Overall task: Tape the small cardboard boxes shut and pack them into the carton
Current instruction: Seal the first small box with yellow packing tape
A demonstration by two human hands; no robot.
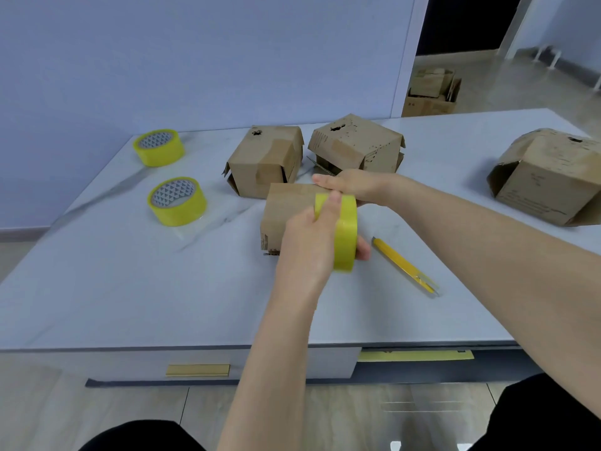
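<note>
A small cardboard box [286, 209] lies on the white table [130, 288] in front of me. My left hand [309, 242] grips a yellow tape roll [345, 236] held upright over the box's right part, index finger on the roll's top. My right hand [351, 187] lies flat with straight fingers on the box's far top edge. Two more small boxes [265, 161] [356, 146] with loose flaps stand just behind. A larger cardboard box [549, 180] sits at the table's right edge.
Two spare yellow tape rolls [159, 147] [178, 200] lie at the table's left. A yellow utility knife [403, 265] lies right of the box. A carton with cardboard [432, 92] stands on the floor beyond the table. A blue wall runs behind.
</note>
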